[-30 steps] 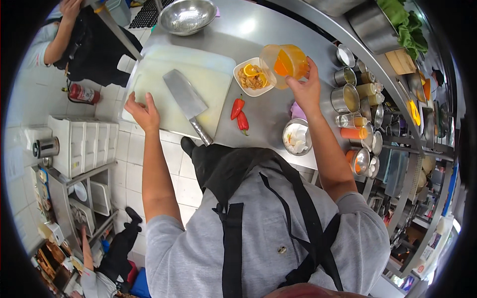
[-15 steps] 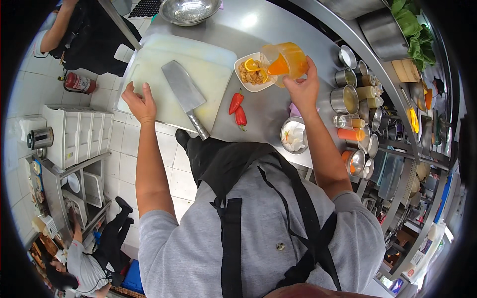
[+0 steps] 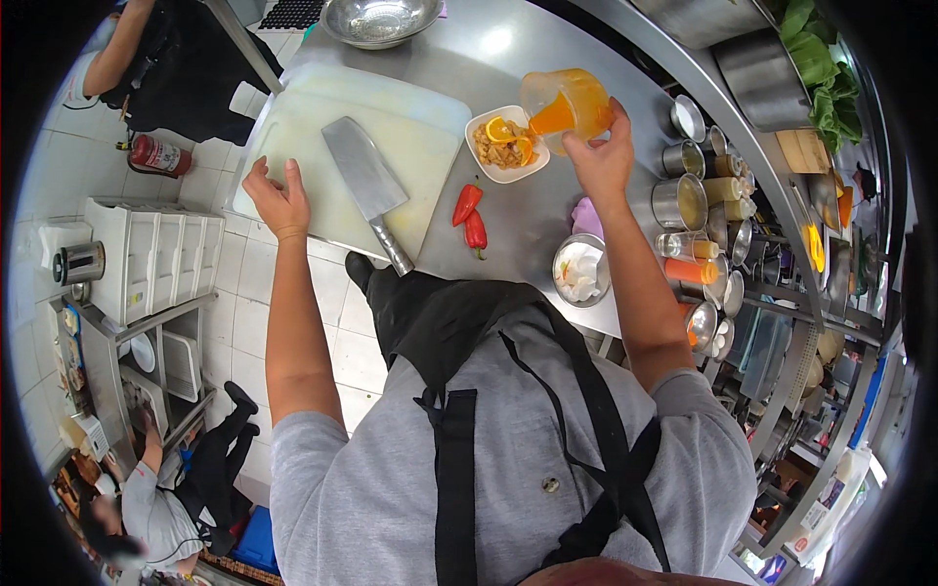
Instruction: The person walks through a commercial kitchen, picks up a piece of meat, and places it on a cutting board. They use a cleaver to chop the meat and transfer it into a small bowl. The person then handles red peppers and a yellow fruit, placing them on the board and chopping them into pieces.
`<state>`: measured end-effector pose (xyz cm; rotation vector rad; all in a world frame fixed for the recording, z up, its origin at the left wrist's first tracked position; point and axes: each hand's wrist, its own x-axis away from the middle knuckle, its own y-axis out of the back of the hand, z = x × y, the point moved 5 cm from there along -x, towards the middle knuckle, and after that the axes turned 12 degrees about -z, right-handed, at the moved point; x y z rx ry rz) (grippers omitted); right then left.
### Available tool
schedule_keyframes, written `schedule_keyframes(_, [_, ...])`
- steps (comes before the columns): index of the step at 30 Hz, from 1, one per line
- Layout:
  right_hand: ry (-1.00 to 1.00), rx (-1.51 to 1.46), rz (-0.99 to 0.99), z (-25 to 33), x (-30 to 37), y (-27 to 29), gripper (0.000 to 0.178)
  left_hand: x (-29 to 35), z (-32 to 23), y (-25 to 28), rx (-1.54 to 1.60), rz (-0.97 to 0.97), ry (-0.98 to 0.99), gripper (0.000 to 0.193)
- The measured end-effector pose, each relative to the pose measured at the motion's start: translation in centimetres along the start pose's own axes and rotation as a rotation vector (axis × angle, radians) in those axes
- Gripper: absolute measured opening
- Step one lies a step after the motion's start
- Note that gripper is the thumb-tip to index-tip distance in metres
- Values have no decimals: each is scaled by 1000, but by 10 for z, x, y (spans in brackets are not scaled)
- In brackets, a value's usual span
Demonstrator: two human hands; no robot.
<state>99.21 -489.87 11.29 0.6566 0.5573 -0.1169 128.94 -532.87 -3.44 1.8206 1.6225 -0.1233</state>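
My right hand [image 3: 600,161] is closed on a clear plastic container [image 3: 576,98] of orange liquid. The container is tilted, its mouth toward a white square bowl [image 3: 506,176] to its left. Light brown chunks [image 3: 493,154] and orange slices [image 3: 499,130] lie in that bowl. Over the left edge of a white cutting board [image 3: 293,107] is my left hand [image 3: 280,200], fingers apart, holding nothing. A cleaver [image 3: 363,168] rests on the board, its handle toward me. Two red peppers [image 3: 471,217] lie on the steel table between board and bowl.
A steel bowl with white pieces [image 3: 580,272] sits beside my right forearm. Several metal pots [image 3: 678,202] and bottles line the right side, below a shelf edge. A metal colander [image 3: 379,21] stands at the back. Two people [image 3: 186,73] [image 3: 171,508] are on the left.
The container in my right hand has shifted slightly right and up, away from the white bowl, still tilted. My left hand has barely moved.
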Motion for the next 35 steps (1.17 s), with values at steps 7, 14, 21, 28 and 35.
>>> schedule_keyframes(7, [0,0,102,24,-2,-12,96,1,1,1,5,-7,-11,65])
schedule_keyframes(14, [72,21,160,40,13,-12,96,0,0,1,-14,0,-6,65])
schedule_keyframes(21, [280,62,130,47,35,8,95,1,1,0,-21,3,-12,66])
schedule_keyframes(28, [261,87,106,42,26,16,96,1,1,0,-16,0,-17,66])
schedule_keyframes(35, [276,100,69,40,9,11,98,1,2,0,-19,12,19,67])
